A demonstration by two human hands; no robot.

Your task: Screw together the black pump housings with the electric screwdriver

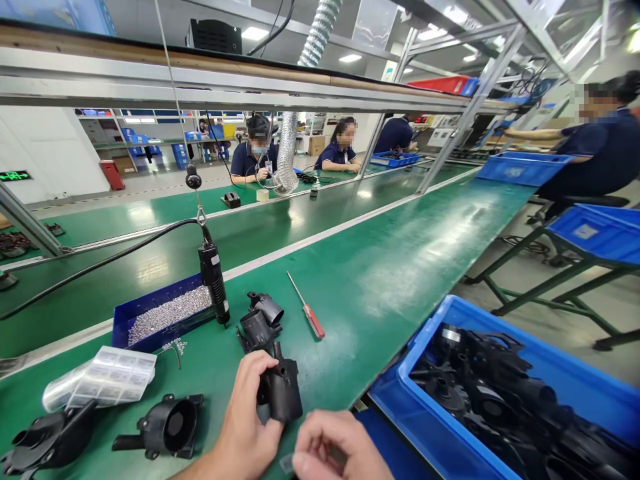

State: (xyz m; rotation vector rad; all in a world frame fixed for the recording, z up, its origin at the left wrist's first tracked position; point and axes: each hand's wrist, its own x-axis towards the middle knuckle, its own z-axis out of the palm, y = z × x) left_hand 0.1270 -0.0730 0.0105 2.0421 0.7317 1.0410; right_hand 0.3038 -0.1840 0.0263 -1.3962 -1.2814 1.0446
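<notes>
My left hand [250, 407] is wrapped round a black plastic housing [285, 390], tilted over the green bench. Just right of it, my right hand [337, 447] has its fingers pinched together on a small clear piece [287, 463], perhaps a label. Two more black housings [256, 329] stand touching beyond my left hand. A round black housing [173, 427] lies to the left, with another black part [55, 437] farther left. Next to them is a roll of silvery labels [115, 377].
A blue box of small metal screws [170, 313] sits behind, under a hanging electric screwdriver [214, 283]. A red-handled screwdriver [313, 321] lies mid-bench. At right is a blue crate [450, 400] of black parts. Several people sit beyond.
</notes>
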